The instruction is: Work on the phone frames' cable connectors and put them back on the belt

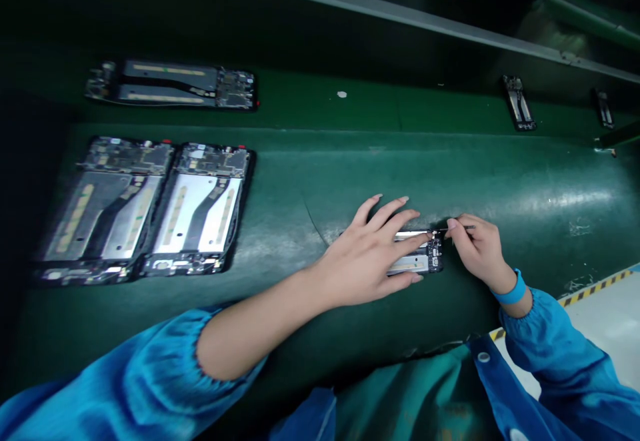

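An opened phone lies on the green bench top, its inner metal plate and small circuit parts showing at the right end. My left hand rests across it with fingers spread, covering its left part. The index fingertip touches near the phone's top right end. My right hand, a blue band round its wrist, is closed in a pinch on a thin dark tool. The tool points left at the phone's upper right corner; its exact kind is too small to make out.
Two opened phones lie side by side on the bench at left. Another opened phone is on the raised back strip, with smaller-looking ones at far right. A metal rail runs along the back.
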